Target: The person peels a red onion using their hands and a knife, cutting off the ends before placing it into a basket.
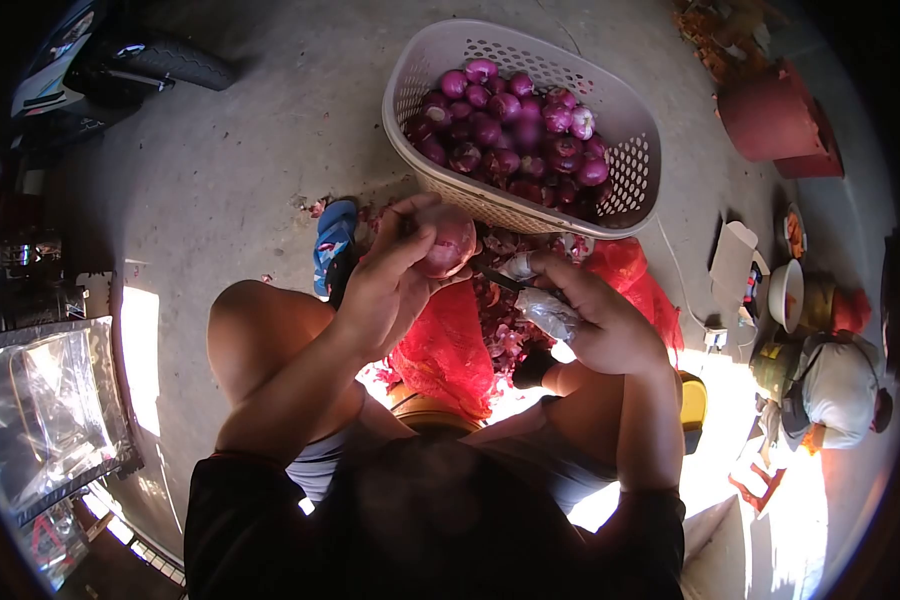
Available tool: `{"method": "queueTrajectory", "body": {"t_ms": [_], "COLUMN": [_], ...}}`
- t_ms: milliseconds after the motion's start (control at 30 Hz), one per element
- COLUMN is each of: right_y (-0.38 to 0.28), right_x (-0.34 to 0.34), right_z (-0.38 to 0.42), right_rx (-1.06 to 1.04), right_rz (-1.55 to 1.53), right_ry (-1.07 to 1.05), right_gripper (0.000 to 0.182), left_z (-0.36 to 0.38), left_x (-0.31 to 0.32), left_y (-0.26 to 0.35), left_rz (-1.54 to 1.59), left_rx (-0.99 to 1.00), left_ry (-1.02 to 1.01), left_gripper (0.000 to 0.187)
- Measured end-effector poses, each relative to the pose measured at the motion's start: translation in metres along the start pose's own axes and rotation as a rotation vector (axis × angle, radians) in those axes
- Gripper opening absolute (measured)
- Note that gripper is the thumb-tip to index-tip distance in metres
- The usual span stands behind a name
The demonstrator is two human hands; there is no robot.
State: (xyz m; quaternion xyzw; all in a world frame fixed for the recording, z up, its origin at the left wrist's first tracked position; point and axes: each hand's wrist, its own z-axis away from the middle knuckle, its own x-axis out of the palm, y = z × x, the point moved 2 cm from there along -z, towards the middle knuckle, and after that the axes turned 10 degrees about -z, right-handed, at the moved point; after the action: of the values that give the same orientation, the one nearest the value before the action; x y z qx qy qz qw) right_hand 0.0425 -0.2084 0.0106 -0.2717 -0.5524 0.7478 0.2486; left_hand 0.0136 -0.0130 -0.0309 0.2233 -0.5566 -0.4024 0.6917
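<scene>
In the head view, my left hand [390,275] is closed around a red onion [448,242], held up in front of the basket. My right hand [610,318] grips a knife [498,278] by a handle wrapped in clear plastic [548,314], its dark blade pointing left at the onion. Below both hands lie loose onion skins [510,335] and a red mesh bag [445,345] between my legs. Just beyond my hands stands a pale plastic basket [635,130], partly filled with purple onions [505,105] that look peeled.
A blue sandal [334,235] is by my left knee. Another person [838,390] bends down at the right, near a white bowl [788,296]. Dark red tubs [770,115] stand at the upper right. A motorcycle wheel [175,62] shows at the upper left.
</scene>
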Motion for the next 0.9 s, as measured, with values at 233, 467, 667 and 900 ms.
{"method": "queueTrajectory", "body": {"t_ms": [233, 467, 667, 900], "right_y": [0.006, 0.003, 0.007, 0.006], "right_x": [0.010, 0.009, 0.004, -0.002], "right_z": [-0.005, -0.005, -0.003, 0.004], "right_rx": [-0.078, -0.051, 0.075, -0.086], "right_rz": [-0.111, -0.128, -0.199, -0.129], "right_ry": [0.007, -0.014, -0.060, 0.019], "right_gripper": [0.035, 0.037, 0.035, 0.037], "left_z": [0.001, -0.001, -0.002, 0.002], "left_x": [-0.003, -0.001, -0.005, -0.004], "left_y": [-0.002, 0.004, 0.000, 0.013], "left_rz": [-0.111, 0.125, 0.264, -0.008], "left_rx": [0.079, 0.023, -0.081, 0.077], "left_ry": [-0.054, -0.155, -0.235, -0.157], "left_gripper": [0.042, 0.038, 0.045, 0.054]}}
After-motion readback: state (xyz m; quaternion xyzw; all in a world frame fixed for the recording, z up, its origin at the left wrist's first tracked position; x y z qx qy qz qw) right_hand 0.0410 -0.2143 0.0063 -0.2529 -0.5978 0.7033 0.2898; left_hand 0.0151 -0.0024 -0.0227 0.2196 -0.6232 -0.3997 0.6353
